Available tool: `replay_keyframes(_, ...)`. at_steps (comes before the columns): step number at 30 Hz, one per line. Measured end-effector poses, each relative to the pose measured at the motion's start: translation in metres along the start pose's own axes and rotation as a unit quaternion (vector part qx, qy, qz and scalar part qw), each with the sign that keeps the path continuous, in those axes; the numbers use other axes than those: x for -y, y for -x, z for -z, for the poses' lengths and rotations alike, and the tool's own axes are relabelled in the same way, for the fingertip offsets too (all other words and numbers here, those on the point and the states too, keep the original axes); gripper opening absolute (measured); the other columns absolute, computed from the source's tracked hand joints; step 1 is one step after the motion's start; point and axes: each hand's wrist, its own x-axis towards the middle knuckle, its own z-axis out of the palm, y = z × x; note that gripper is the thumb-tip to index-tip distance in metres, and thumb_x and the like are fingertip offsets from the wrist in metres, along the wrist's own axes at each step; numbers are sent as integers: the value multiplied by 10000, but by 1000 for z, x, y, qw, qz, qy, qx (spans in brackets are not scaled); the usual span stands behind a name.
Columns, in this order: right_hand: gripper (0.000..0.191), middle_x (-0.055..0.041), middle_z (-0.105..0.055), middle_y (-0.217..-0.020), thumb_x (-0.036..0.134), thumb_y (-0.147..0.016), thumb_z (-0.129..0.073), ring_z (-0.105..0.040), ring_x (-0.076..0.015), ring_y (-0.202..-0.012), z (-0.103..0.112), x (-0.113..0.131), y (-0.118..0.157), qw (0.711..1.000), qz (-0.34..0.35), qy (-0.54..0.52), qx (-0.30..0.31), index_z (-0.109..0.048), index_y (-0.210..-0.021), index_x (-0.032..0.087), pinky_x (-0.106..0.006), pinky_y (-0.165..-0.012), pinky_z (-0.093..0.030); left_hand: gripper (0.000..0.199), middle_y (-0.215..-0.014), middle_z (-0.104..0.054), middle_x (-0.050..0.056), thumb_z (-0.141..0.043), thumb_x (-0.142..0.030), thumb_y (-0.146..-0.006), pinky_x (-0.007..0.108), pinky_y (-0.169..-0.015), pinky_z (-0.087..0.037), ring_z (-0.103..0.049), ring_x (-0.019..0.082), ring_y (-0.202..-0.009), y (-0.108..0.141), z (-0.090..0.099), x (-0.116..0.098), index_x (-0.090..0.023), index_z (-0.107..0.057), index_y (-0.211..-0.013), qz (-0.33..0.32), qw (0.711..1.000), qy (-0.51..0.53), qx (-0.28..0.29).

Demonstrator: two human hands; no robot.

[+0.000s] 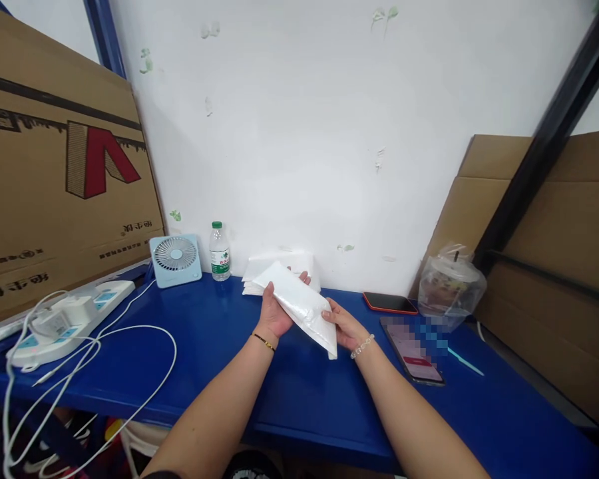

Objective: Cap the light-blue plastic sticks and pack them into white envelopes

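Note:
Above the blue tabletop [324, 406], a flat white plastic mailer bag [299, 299] is held tilted, its lower right end pointing down toward me. My left hand [277, 309] supports it from the left and beneath, thumb on top and fingertips showing past its far edge. At the lower right end, my right hand [344, 322] pinches the bag between thumb and fingers. Whether anything is inside the bag cannot be seen. Behind it, a stack of similar white bags [259, 269] lies against the wall, partly hidden by the held one.
A light blue fan [176, 261] and a water bottle [220, 253] stand back left. A power strip [74, 326] with looping white cables lies at left. Two phones [389, 303] and a bagged cup [449, 286] are at right. Cardboard boxes [54, 166] flank both sides.

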Motion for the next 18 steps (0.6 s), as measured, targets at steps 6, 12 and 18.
replay_keyframes(6, 393, -60, -667, -798, 540, -794, -501, -634, -201, -682, 2, -3, -8, 986, -16, -40, -159, -567, -953, 187, -297, -560, -491, 508, -858, -655, 6, -683, -366, -662, 329, -817, -472, -628, 180, -869, -40, -33, 0, -228, -530, -1127, -127, 971, -157, -132)
replay_keyframes(12, 428, -73, -663, -754, 531, -869, -300, -641, -222, -699, 2, -5, -13, 971, -26, -112, -211, -563, -925, 199, -332, -573, -497, 411, -752, -632, 3, -747, -363, -606, 292, -722, -470, -616, 149, -712, -64, -71, 6, -163, -571, -919, -154, 954, -231, -114)
replay_keyframes(18, 303, -38, -660, -721, 400, -905, -339, -639, -153, -638, 5, -6, -16, 951, -51, -182, -246, -562, -909, 196, -242, -506, -496, 479, -845, -622, 31, -757, -332, -613, 310, -750, -475, -616, 178, -802, -77, -100, -1, -180, -521, -1000, -196, 940, -266, -85)
